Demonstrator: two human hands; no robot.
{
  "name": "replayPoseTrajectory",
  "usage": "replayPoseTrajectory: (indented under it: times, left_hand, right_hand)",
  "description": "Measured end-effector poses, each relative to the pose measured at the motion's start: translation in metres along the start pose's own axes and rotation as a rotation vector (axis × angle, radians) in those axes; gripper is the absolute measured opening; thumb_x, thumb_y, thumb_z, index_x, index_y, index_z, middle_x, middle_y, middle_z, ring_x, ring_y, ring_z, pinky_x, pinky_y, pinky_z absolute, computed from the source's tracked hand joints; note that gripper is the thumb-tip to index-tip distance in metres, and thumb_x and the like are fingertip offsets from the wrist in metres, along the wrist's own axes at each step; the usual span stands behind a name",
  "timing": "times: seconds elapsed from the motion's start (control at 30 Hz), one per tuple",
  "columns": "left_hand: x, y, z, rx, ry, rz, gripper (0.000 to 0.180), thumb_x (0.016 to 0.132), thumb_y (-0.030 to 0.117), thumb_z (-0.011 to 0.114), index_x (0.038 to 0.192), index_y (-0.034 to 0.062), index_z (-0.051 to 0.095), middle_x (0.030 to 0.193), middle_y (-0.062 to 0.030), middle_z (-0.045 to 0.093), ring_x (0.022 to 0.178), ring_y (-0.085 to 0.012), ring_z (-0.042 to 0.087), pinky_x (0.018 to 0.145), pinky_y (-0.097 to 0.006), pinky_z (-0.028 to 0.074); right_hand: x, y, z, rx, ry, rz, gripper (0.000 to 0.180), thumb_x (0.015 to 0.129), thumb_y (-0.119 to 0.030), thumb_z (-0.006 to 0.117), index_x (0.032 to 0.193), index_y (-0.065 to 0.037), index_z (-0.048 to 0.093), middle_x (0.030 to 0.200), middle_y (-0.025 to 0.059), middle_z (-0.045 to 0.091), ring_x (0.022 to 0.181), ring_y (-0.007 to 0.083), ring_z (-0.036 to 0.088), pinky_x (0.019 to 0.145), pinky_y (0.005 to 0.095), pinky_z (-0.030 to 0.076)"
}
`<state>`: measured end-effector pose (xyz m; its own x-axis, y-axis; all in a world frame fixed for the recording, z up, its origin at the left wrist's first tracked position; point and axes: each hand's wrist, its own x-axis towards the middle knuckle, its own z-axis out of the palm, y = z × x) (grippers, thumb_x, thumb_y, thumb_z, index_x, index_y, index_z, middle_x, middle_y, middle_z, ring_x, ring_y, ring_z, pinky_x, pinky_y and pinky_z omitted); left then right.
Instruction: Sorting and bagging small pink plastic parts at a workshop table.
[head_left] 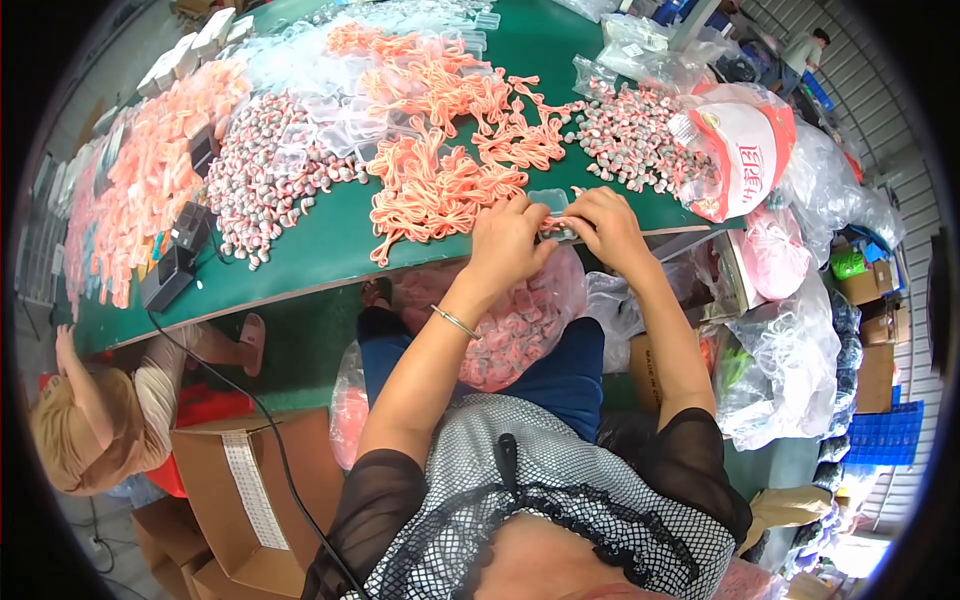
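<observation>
Where the green table [330, 250] curves away at far left, a second person [90, 420] crouches beside an open carton [255, 490], and a black cable [250, 400] runs down from black boxes [180, 255] at the table edge. Right of these lies a pile of small grey-and-red parts [265, 175], then a spread of orange cords [440, 130] with empty clear bags [300, 70] behind it.

At the near edge, centre, both hands meet over a small clear bag [553, 203]. The left hand [505, 240], wearing a bracelet [455, 322] on the wrist, has its fingers curled down and pinched on the left end of the bag. The right hand [610, 228] has its fingers closed on the right end. The bag's contents cannot be made out. It rests at the table edge, just right of the cords.

Below the hands, a large bag of pink parts [525, 325] sits on the lap.

Further right lie a second pile of grey-and-red parts [625, 130], a red-and-white sack [745, 155], and heaped plastic bags [790, 350] beside the table.
</observation>
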<state>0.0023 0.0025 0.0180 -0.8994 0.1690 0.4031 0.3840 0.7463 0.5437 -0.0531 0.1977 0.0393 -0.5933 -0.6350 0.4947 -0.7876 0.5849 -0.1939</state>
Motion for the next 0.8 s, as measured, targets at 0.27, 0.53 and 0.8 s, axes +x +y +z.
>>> replayPoseTrajectory:
  times: [0.27,0.53,0.8]
  left_hand:
    - [0.0,-0.003,0.003,-0.018,0.022,0.026,0.041,0.07,0.027,0.078,0.104,0.0087,0.065,0.093,-0.0091,0.059,0.096,-0.0296,0.058,0.079,-0.043,0.046]
    - [-0.002,-0.002,0.0,-0.011,0.07,0.079,0.037,0.072,0.024,0.076,0.107,0.015,0.066,0.091,-0.008,0.058,0.092,-0.0285,0.059,0.077,-0.041,0.047]
    - [-0.002,-0.005,0.001,0.017,0.077,0.117,0.035,0.073,0.023,0.075,0.105,0.0152,0.066,0.089,-0.0075,0.057,0.089,-0.0279,0.059,0.074,-0.041,0.048]
  right_hand:
    - [0.002,0.002,0.004,0.109,-0.053,0.037,0.012,0.079,-0.012,0.07,0.088,-0.006,0.066,0.086,0.0087,0.061,0.085,0.028,0.058,0.077,0.0393,0.046]
    - [-0.003,-0.01,-0.002,-0.063,-0.01,-0.07,0.012,0.081,-0.01,0.068,0.092,-0.005,0.067,0.09,0.0074,0.062,0.09,0.0265,0.058,0.079,0.0383,0.045]
    - [0.019,0.01,0.005,-0.179,0.018,0.006,0.018,0.079,-0.015,0.069,0.097,-0.011,0.069,0.091,0.004,0.061,0.094,0.0242,0.057,0.083,0.0406,0.04]
